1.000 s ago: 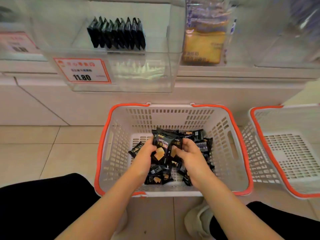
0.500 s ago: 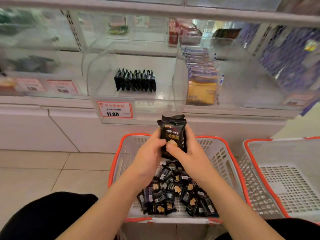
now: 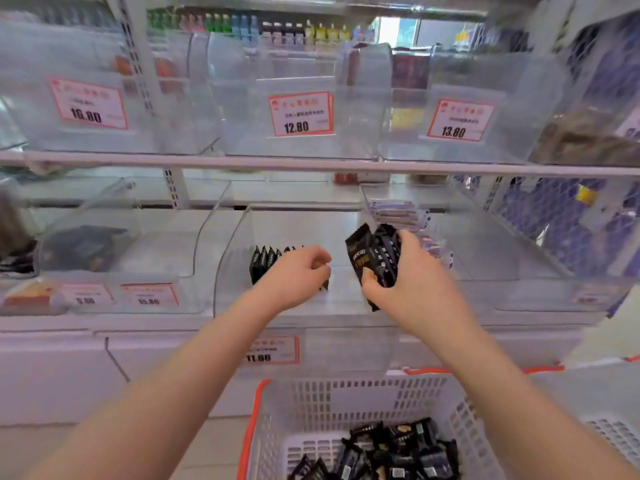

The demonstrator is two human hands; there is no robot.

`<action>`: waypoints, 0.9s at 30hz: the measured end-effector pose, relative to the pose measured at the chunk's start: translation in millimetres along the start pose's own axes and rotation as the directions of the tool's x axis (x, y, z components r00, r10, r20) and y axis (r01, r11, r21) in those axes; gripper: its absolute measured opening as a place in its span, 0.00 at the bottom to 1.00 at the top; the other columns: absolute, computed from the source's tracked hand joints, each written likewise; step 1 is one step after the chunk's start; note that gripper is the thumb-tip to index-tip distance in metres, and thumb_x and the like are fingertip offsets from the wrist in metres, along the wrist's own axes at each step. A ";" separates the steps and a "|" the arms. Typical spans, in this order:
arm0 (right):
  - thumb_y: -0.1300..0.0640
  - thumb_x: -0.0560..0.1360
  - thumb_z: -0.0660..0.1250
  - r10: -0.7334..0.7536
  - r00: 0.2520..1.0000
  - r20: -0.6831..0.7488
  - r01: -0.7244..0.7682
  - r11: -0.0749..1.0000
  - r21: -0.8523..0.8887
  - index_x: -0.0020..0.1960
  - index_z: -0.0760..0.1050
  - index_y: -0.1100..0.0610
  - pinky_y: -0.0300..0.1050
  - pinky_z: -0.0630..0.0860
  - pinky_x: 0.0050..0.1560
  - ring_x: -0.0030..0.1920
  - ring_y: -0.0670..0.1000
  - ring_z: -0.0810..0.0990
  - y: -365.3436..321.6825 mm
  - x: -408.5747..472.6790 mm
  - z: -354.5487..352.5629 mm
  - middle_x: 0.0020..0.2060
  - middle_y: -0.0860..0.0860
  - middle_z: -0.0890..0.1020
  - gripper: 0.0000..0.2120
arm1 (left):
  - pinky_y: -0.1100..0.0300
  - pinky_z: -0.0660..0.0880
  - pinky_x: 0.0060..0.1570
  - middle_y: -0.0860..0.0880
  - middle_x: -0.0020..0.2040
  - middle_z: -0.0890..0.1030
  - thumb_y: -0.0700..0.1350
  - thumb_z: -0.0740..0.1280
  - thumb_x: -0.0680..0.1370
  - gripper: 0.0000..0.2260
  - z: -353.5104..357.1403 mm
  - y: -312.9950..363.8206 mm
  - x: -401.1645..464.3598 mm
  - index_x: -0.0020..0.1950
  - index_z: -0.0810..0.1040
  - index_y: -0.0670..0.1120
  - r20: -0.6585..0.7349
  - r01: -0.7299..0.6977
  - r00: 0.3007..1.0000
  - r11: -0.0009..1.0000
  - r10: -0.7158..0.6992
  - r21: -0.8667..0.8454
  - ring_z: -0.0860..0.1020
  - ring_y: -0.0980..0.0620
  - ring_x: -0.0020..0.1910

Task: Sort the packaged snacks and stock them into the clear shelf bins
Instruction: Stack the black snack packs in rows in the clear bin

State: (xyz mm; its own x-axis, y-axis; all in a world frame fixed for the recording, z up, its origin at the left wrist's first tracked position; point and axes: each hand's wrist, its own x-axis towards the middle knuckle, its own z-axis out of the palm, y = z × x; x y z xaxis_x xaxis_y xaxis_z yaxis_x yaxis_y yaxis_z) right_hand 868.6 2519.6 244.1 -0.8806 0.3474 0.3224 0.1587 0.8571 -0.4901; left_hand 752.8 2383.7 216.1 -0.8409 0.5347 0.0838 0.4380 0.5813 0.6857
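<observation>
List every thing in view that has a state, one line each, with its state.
Left hand: fingers loosely curled, holding nothing, by the row.
Right hand: grips black packets.
Black packets: bunched in the grip, over the bin.
Row of packets: upright in the bin.
Clear bin: open-topped, partly filled.
Basket: holds loose packets.

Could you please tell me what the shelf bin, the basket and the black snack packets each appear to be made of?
Shelf bin: clear rigid plastic, likely acrylic; you see through its curved glossy walls.
Basket: white moulded plastic with an orange rim; slotted walls.
Black snack packets, gripped by the right hand: thin printed film, probably plastic or foil-lined; crimped, serrated ends.
</observation>
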 end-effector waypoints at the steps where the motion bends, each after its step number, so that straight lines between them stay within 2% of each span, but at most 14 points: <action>1: 0.43 0.70 0.64 0.002 1.000 0.013 -0.001 0.998 -0.063 0.58 0.64 0.54 0.46 0.72 0.40 0.48 0.56 0.78 -2.2 5.5 2.6 0.47 0.52 0.78 0.23 | 0.62 0.68 0.46 0.48 0.52 0.80 0.44 0.60 0.77 0.12 -1.5 -3.5 13.6 0.59 0.76 0.47 0.073 -0.046 0.997 0.982 0.033 0.184 0.76 0.50 0.50; 4: 0.42 0.71 0.63 -0.006 0.998 0.066 0.018 0.981 -0.193 0.53 0.61 0.54 0.45 0.68 0.37 0.47 0.56 0.77 -8.1 17.7 12.6 0.47 0.53 0.78 0.20 | 0.57 0.69 0.48 0.43 0.56 0.78 0.44 0.58 0.77 0.11 1.3 -17.0 48.5 0.55 0.76 0.44 0.275 -0.208 0.960 0.778 0.047 0.593 0.74 0.44 0.55; 6: 0.43 0.72 0.62 0.002 0.997 0.081 0.017 0.972 -0.232 0.54 0.61 0.55 0.46 0.69 0.37 0.47 0.57 0.77 -10.8 25.7 19.9 0.48 0.54 0.78 0.20 | 0.52 0.70 0.57 0.43 0.62 0.74 0.44 0.58 0.77 0.14 8.4 -30.4 69.3 0.62 0.73 0.44 0.363 -0.311 0.931 0.610 0.040 0.729 0.71 0.43 0.61; 9: 0.44 0.72 0.62 0.067 0.991 0.116 -0.032 0.959 -0.282 0.57 0.61 0.58 0.45 0.69 0.40 0.51 0.58 0.77 -12.2 44.4 32.0 0.51 0.57 0.77 0.22 | 0.49 0.65 0.66 0.47 0.72 0.64 0.43 0.57 0.79 0.21 24.5 -47.9 95.0 0.72 0.63 0.47 0.469 -0.449 0.880 0.464 0.079 0.764 0.63 0.44 0.69; 12: 0.46 0.73 0.63 0.140 0.978 0.157 -0.069 0.919 -0.388 0.61 0.61 0.62 0.47 0.69 0.45 0.57 0.60 0.74 -14.1 68.3 49.6 0.57 0.60 0.74 0.26 | 0.49 0.62 0.68 0.48 0.74 0.60 0.43 0.56 0.79 0.21 35.2 -60.6 109.0 0.73 0.62 0.49 0.509 -0.498 0.856 0.414 0.094 0.762 0.59 0.45 0.71; 16: 0.51 0.74 0.63 0.231 0.950 0.209 -0.073 0.817 -0.572 0.68 0.58 0.67 0.47 0.71 0.58 0.64 0.59 0.70 -16.3 97.2 82.5 0.64 0.61 0.70 0.30 | 0.50 0.66 0.65 0.50 0.69 0.67 0.46 0.59 0.79 0.19 28.3 -69.6 118.4 0.70 0.66 0.51 0.496 -0.505 0.855 0.457 0.149 0.733 0.64 0.47 0.69; 20: 0.53 0.77 0.62 0.274 0.927 0.257 -0.053 0.772 -0.634 0.70 0.57 0.69 0.47 0.69 0.61 0.66 0.60 0.68 -13.0 122.7 114.3 0.67 0.63 0.66 0.30 | 0.47 0.69 0.63 0.51 0.73 0.63 0.42 0.59 0.77 0.23 17.5 -73.1 117.1 0.72 0.64 0.51 0.537 -0.502 0.835 0.568 0.120 0.653 0.64 0.47 0.70; 22: 0.55 0.77 0.61 0.320 0.907 0.273 -0.076 0.763 -0.642 0.71 0.56 0.69 0.47 0.69 0.61 0.66 0.60 0.66 -9.9 133.1 128.8 0.68 0.64 0.64 0.29 | 0.48 0.69 0.63 0.51 0.72 0.64 0.39 0.58 0.76 0.22 16.4 -74.8 116.1 0.71 0.67 0.49 0.553 -0.491 0.825 0.630 0.116 0.601 0.65 0.47 0.69; 25: 0.59 0.77 0.59 0.352 0.878 0.324 -0.074 0.769 -0.635 0.71 0.58 0.68 0.47 0.69 0.61 0.66 0.60 0.64 -0.7 139.7 146.7 0.67 0.64 0.64 0.25 | 0.50 0.71 0.59 0.47 0.66 0.73 0.35 0.57 0.74 0.19 15.6 -75.5 116.8 0.63 0.72 0.44 0.480 -0.358 0.872 0.790 0.092 0.499 0.72 0.45 0.62; 27: 0.58 0.77 0.59 0.358 0.856 0.374 -0.069 0.794 -0.604 0.71 0.57 0.67 0.47 0.68 0.62 0.67 0.61 0.63 5.5 140.7 153.4 0.67 0.63 0.64 0.26 | 0.50 0.72 0.55 0.44 0.61 0.74 0.35 0.57 0.75 0.13 15.6 -75.5 118.3 0.58 0.71 0.41 0.410 -0.260 0.910 0.845 0.054 0.468 0.74 0.43 0.58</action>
State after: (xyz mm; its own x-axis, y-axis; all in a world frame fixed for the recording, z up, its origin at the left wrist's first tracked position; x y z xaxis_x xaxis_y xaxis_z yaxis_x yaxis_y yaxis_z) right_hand 677.2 2514.9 162.5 -0.8635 0.4620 -0.2023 0.4561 0.8865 0.0775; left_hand 625.1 2412.7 163.0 -0.6118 0.7695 -0.1835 0.7376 0.6387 0.2191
